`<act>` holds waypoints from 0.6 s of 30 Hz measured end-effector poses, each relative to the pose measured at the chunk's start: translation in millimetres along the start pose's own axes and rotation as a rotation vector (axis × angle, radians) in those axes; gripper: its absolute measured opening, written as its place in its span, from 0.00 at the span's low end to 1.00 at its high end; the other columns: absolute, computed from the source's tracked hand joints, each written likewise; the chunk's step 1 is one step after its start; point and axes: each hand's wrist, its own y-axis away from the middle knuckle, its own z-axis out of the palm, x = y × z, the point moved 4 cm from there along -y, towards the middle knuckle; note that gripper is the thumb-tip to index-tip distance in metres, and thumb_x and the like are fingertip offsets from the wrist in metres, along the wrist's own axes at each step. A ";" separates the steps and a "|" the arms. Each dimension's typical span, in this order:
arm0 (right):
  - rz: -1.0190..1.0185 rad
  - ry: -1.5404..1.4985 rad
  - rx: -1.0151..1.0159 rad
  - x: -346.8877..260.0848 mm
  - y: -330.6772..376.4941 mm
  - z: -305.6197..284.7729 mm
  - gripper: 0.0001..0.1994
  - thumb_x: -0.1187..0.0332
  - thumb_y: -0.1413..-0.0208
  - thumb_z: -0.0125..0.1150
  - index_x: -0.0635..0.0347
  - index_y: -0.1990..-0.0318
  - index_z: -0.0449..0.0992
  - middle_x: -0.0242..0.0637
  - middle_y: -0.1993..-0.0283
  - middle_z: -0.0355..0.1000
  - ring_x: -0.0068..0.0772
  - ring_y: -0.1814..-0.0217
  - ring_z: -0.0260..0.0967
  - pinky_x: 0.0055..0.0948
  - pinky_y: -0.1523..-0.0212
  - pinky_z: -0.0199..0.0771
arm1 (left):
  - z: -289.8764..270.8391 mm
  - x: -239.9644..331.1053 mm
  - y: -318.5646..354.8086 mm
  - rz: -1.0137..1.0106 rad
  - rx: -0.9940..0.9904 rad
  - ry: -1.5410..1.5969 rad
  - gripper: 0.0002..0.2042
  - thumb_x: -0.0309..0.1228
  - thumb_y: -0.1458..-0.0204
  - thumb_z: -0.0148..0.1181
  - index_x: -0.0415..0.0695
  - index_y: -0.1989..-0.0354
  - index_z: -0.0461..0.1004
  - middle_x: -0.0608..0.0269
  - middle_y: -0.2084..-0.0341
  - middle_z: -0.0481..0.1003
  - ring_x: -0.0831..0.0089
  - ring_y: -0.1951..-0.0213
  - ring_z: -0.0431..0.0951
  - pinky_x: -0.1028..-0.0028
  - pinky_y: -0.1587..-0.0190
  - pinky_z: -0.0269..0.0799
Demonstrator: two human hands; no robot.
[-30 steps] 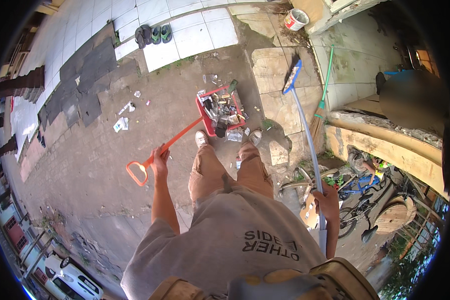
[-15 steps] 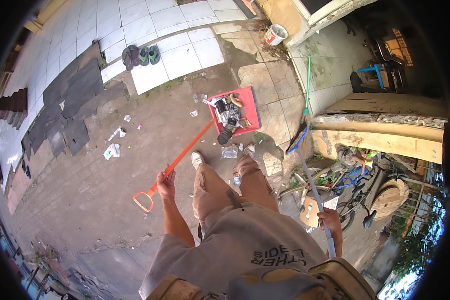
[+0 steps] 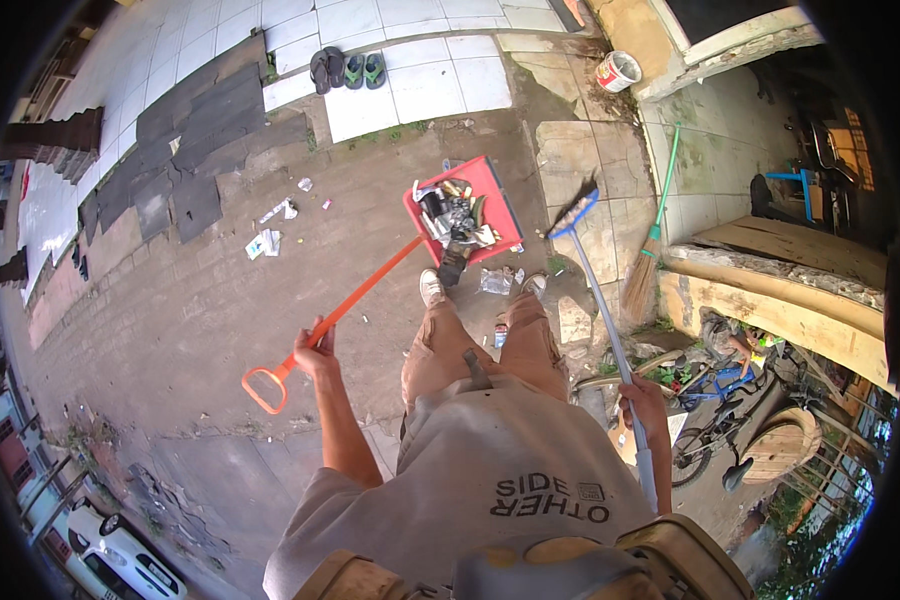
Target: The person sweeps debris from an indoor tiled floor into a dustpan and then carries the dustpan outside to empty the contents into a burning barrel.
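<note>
A white car [image 3: 125,555] stood at 8 o'clock, near the rim of the head camera's view, while broken dark slabs [image 3: 205,120] lay at 10 o'clock. White paper scraps [image 3: 263,243] littered the ground between 9 and 10 o'clock. Closer in, at 8 o'clock, a person's left hand [image 3: 316,350] grasped the orange handle [image 3: 370,290] of a red dustpan [image 3: 495,195], fingers curled around the shaft just short of its looped end. At 11 o'clock, 2 pairs of sandals [image 3: 350,71], 1 dark and 1 green, sat side by side on white tiles. The dustpan, heaped with mixed litter [image 3: 455,212], was at 12 o'clock, just beyond the person's 2 light shoes [image 3: 431,287]; whether it touched the ground could not be told. A clear plastic wrapper [image 3: 495,281] lay between the shoes. The dark-bristled head of a blue-headed broom [image 3: 604,316] was at 2 o'clock, just beside the dustpan, and a white bucket [image 3: 618,72] stood at 1 o'clock. The right hand [image 3: 645,400], at 4 o'clock, had its fingers clenched around the broom's grey pole. A green-handled broom [image 3: 642,280] leaned between 2 and 3 o'clock, and a bicycle [image 3: 692,455] rested at 4 o'clock near a round wooden disc [image 3: 782,445].
</note>
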 end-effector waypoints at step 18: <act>0.242 -0.246 -0.431 -5.7 -224.5 220.3 0.08 0.64 0.43 0.55 0.56 0.68 0.65 0.27 0.84 0.60 0.14 0.90 0.51 0.20 0.90 0.53 | -109.9 145.7 -6.1 0.393 0.543 -0.037 0.07 0.28 0.48 0.44 0.37 0.72 0.60 0.42 0.66 0.74 0.51 0.60 0.79 0.62 0.69 0.83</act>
